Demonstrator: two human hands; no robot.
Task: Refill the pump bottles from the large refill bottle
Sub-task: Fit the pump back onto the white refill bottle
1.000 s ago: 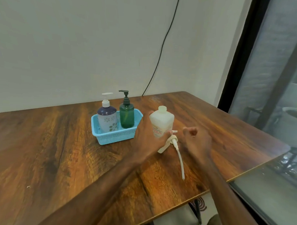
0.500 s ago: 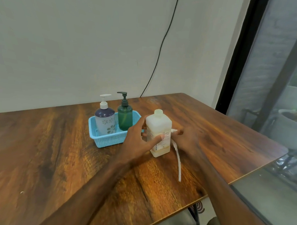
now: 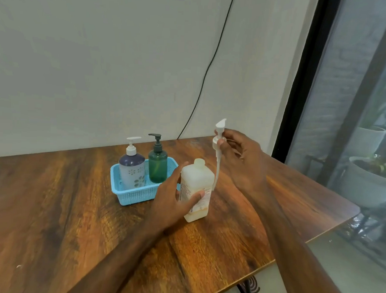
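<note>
A square, translucent white refill bottle [image 3: 198, 184] stands upright on the wooden table [image 3: 52, 206], its neck uncapped. My left hand [image 3: 174, 203] grips its side. My right hand [image 3: 240, 153] holds a white pump head [image 3: 219, 136] up in the air by its collar, to the right of and above the bottle's neck; its long dip tube hangs down beside the bottle. In a light blue basket [image 3: 139, 195] to the left stand a purple-and-white flowered pump bottle [image 3: 132, 168] and a green pump bottle [image 3: 157, 164], both with pumps on.
A black cable [image 3: 203, 80] runs down the wall behind the table. The table's right edge [image 3: 330, 232] lies close to my right arm, with a glass door and plant pots [image 3: 367, 180] beyond it.
My right hand picked the pump head off the table and raised it upright beside the bottle's neck. My left hand keeps its grip on the refill bottle.
</note>
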